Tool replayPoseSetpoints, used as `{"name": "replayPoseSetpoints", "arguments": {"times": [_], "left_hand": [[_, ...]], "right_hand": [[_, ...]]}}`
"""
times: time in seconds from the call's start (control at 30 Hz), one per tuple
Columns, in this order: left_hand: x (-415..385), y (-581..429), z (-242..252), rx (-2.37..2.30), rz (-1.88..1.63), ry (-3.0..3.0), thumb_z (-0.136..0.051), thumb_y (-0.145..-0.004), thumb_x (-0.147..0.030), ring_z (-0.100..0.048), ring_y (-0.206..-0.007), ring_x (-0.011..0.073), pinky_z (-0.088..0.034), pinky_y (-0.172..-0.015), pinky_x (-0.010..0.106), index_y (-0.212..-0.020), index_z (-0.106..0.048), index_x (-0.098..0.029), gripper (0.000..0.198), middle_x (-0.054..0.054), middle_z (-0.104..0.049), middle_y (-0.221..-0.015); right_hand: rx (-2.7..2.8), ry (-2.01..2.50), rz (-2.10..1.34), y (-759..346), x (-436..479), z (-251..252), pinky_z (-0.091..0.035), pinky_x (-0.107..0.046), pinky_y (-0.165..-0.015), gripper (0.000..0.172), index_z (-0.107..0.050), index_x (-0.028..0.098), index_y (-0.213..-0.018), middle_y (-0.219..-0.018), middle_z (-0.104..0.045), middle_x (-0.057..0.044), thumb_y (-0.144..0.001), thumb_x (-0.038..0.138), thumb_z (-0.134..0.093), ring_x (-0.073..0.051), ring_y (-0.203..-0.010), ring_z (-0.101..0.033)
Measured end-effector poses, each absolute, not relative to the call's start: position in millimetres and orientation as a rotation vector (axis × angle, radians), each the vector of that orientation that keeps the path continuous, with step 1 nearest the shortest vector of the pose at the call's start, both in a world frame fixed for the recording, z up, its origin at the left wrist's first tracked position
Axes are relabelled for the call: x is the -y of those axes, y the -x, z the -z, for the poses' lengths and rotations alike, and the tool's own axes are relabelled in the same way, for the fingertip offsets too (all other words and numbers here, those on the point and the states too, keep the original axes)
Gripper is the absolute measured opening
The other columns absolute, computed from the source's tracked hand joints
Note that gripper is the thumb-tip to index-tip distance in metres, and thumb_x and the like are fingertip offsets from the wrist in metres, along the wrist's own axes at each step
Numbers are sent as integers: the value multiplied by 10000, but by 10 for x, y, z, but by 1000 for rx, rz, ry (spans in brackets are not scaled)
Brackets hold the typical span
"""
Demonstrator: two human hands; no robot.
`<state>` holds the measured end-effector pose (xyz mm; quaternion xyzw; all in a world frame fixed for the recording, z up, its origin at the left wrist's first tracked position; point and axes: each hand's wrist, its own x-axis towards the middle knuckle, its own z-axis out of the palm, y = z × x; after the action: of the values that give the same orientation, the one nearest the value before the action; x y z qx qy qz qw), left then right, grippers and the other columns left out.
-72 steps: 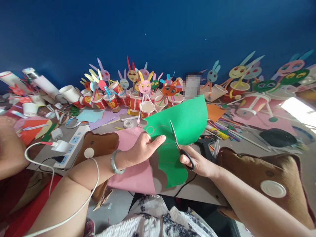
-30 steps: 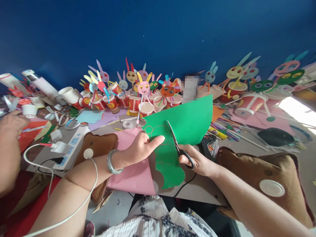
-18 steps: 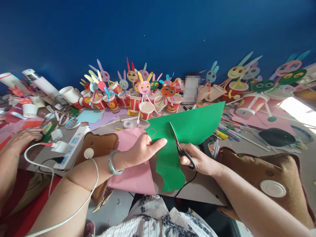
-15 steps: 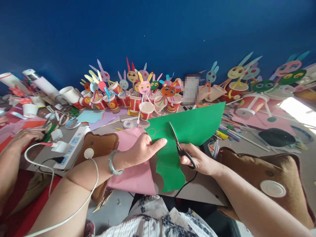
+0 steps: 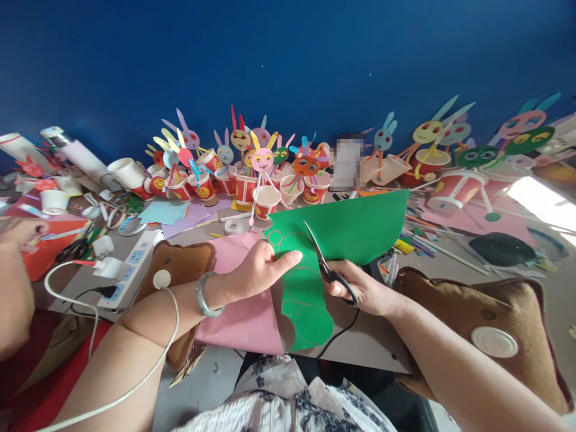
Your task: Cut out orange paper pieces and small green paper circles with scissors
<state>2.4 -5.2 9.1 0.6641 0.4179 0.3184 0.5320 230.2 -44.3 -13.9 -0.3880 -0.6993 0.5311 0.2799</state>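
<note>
A large green paper sheet point(image 5: 360, 231) is held up over the table, with circles drawn on its left part and a scalloped cut edge at the bottom. My left hand point(image 5: 267, 264) pinches the sheet near its left edge, thumb on top. In my right hand point(image 5: 360, 288) are dark-handled scissors point(image 5: 335, 277), their blades at the cut in the green paper. The cut splits a narrower strip with the circles from the wider right part. Beneath my left hand lies a pink paper sheet point(image 5: 238, 321).
Paper-cup figures with animal heads point(image 5: 263, 161) line the back by the blue wall. A power strip point(image 5: 135, 264) with plugs and a white cable lies left. Brown cushions point(image 5: 486, 324) flank my arms. A co-worker's arm point(image 5: 15, 282) is at far left, near orange paper.
My hands, scissors and green sheet have barely moved, only a slight shift to the left. At far left, the co-worker's hand has drawn back, uncovering orange paper and dark-handled scissors.
</note>
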Motion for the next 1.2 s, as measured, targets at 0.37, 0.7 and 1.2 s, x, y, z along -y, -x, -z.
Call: {"name": "replayPoseSetpoints", "arguments": {"times": [0.37,0.7,1.2], "left_hand": [[40,-15,-89,-1052,-725,-1645,-645,-794,-574,-178,-557,72,-140,-503,271,-553,-202,-208,624,-62,-182,-552],[-12,48,-79,-1006,-731,-1686,-658,-797,-559,-212,-565,73,-197,-494,233,-585,-255,-205,577,-63,-230,-581],[39,23,-161,-952,-539,-1762,-576,-863,-484,-183,-555,68,-126,-478,264,-588,-221,-209,526,-52,-201,-590]], "right_hand": [[1918,1023,-1431,-2317,429,139,-231,-233,-488,625,-446,181,-694,-624,-343,55,-822,791,-495,-95,-577,-272],[1949,1055,-1457,-2342,419,152,-245,-240,-504,666,-455,177,-701,-632,-367,45,-798,836,-452,-101,-583,-285],[1971,968,-1469,-2340,406,86,-304,-228,-526,654,-506,160,-718,-667,-438,22,-799,809,-507,-109,-616,-358]]}}
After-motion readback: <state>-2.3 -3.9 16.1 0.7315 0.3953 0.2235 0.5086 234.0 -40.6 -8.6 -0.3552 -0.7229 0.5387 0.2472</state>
